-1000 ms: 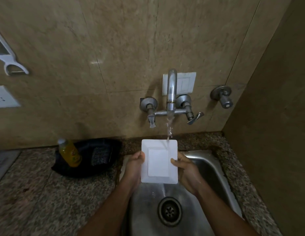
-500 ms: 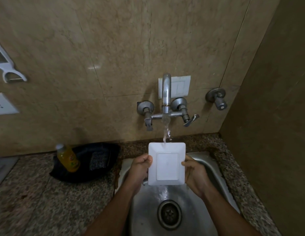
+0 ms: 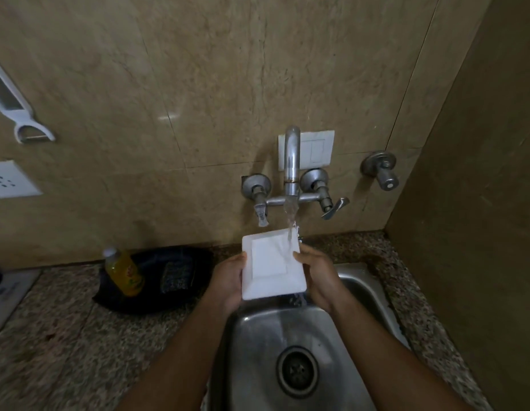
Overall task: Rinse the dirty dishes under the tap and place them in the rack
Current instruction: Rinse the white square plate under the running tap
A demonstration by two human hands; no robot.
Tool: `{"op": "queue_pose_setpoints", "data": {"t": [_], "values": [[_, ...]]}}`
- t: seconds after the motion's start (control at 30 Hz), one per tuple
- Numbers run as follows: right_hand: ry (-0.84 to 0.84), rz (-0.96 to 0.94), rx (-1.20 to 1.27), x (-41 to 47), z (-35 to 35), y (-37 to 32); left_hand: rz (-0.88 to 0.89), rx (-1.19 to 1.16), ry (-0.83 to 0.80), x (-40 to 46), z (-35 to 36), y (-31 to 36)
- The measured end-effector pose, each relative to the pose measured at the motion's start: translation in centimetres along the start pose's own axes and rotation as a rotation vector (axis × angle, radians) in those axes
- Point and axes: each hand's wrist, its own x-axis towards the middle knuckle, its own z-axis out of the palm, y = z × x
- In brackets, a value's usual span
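Closest to the camera is the steel sink [image 3: 358, 289], drain sitting right in the middle of the basin, with both forearms reaching in over it. Just past that, the left hand [image 3: 228, 280] grips the left edge of the square white plate [image 3: 271, 264], thumb on top and fingers curled underneath, while the right hand [image 3: 320, 272] pinches the right edge the same way. So both hands are closed on the plate, none free. The plate is held over the back of the sink, tipped toward the person so water runs off the near right corner into the basin.

Right behind it, the tap [image 3: 292, 161] is running and the stream lands on the plate's far right corner. If I were doing this rinse, I'd slide the plate so the stream sweeps across the whole face, keep that tilt so dirty water drains off, then flip it for the back. Wet glazed plate is probably slippery, so a firm two-sided hold makes sense.

Off to the left on the granite surface [image 3: 65, 336] there's a yellow bottle [image 3: 124, 272] leaning against a dark bag [image 3: 175, 280]. I can't see any rack here.
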Motion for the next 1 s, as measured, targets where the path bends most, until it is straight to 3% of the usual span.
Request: {"op": "queue_pose_setpoints", "data": {"t": [0.37,0.6,1.0], "values": [[0.222,0.134,0.405,0.1,-4.5,-0.6,-0.076,-0.124,-0.228,0.3,5.2,0.4],[0.040,0.076,0.322,-1.9,-5.6,-0.1,-0.067,-0.050,-0.375,-0.9,2.6,-1.0],[-0.073,0.041,0.233,-3.2,-3.4,1.4,0.017,-0.008,-0.322,-1.4,-1.6,-1.7]]}}
